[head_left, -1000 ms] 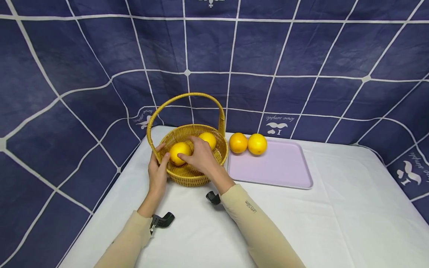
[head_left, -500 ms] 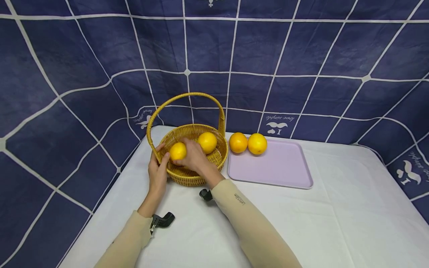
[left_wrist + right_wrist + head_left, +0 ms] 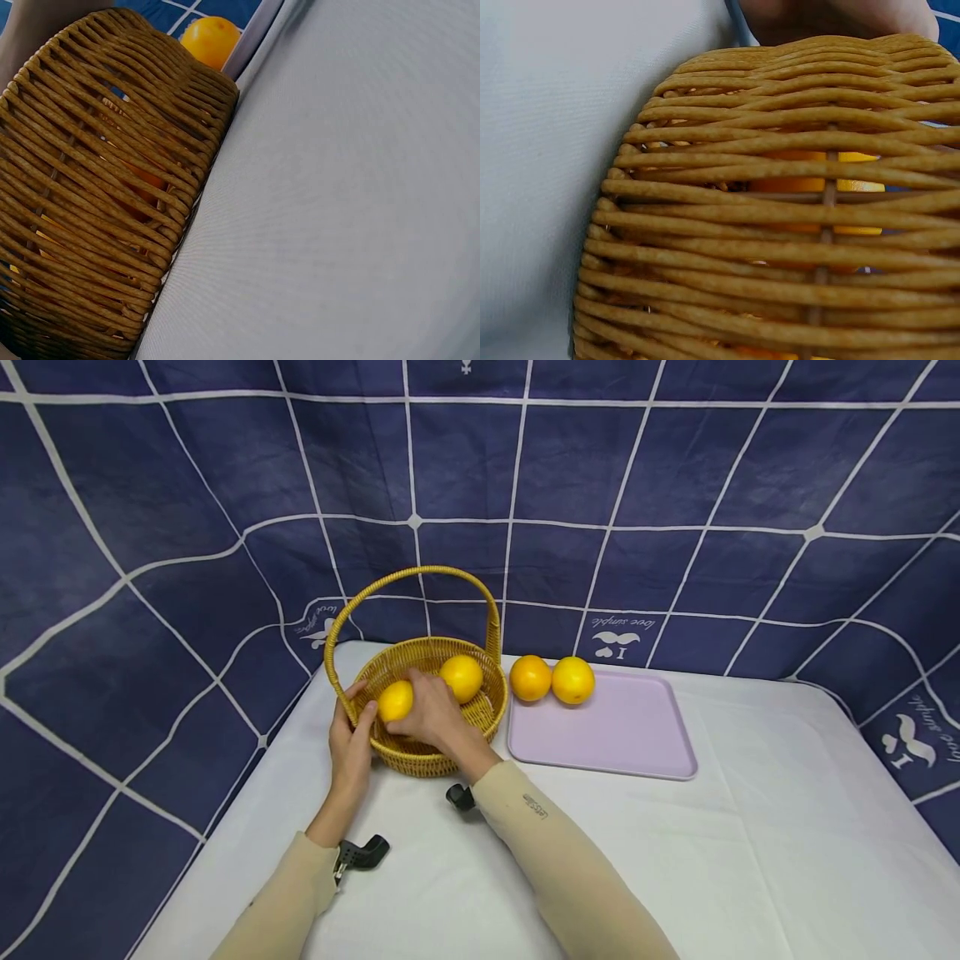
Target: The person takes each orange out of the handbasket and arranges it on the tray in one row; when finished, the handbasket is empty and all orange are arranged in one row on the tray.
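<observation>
A golden wicker basket [image 3: 420,767] with a tall arched handle stands at the back left in the head view. My left hand [image 3: 350,752] grips its left rim, thumb on the inner side. Inside the basket my right hand [image 3: 435,714] holds an orange [image 3: 394,700] near the left wall; its fingertips are partly hidden. A second orange [image 3: 462,678] lies behind that hand, to the right. The wrist views mostly show the basket's woven side [image 3: 112,165], with bits of orange visible through the weave [image 3: 791,180].
To the right of the basket lies a lilac tray [image 3: 615,727]. Two oranges, one deeper in colour [image 3: 530,677] and one yellower [image 3: 573,680], sit side by side at its back left corner. A blue checked cloth [image 3: 675,485] hangs behind the white-covered table [image 3: 787,827].
My right hand has moved slightly left and closed around the left orange, uncovering more of the other one. My left hand stays on the rim. The head view has shifted slightly.
</observation>
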`<state>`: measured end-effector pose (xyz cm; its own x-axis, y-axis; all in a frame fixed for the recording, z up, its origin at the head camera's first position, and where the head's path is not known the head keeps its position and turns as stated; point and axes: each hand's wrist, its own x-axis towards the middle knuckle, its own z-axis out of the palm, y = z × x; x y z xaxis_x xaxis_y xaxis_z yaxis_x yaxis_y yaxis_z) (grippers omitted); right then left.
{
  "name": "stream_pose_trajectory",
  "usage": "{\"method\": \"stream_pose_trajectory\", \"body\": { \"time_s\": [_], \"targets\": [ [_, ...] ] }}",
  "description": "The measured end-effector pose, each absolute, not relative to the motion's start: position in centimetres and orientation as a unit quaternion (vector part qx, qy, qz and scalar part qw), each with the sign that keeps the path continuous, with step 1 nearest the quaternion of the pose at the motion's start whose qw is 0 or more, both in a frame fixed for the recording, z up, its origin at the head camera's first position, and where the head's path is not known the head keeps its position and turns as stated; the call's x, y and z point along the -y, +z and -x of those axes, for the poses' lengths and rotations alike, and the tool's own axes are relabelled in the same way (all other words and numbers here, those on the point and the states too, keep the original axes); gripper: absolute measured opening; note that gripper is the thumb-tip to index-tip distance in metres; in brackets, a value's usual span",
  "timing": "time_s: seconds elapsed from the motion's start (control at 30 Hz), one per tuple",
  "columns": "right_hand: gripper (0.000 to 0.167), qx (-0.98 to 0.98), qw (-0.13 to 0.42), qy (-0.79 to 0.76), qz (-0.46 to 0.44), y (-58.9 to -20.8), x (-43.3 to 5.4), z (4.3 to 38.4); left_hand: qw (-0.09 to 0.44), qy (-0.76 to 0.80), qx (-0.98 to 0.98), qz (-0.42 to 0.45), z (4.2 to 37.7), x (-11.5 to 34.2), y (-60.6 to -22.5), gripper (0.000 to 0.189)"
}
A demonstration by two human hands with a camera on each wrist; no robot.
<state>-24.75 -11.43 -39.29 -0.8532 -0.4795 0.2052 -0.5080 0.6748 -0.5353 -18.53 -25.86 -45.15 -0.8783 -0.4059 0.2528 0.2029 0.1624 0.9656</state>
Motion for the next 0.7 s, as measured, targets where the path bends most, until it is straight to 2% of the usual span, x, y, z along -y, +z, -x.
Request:
{"method": "stream_pose_trajectory", "body": {
  "time_s": [0.23, 0.5, 0.7],
  "targets": [
    [0.082, 0.910, 0.032, 0.316, -0.267, -38.6, 10.3, 24.3, 0.234, -0.647, 0.722, -0.072, 18.7, 26.0, -45.4, 0.048],
    [0.080, 0.893, 0.048, 0.357, -0.269, -37.5, 7.3, 23.6, 0.216, -0.650, 0.723, -0.085, 16.8, 24.7, -42.2, 0.047],
    [0.078, 0.877, 0.076, 0.393, -0.266, -36.6, 4.1, 23.1, 0.219, -0.650, 0.723, -0.085, 17.4, 25.3, -43.3, 0.048]
  ]
}}
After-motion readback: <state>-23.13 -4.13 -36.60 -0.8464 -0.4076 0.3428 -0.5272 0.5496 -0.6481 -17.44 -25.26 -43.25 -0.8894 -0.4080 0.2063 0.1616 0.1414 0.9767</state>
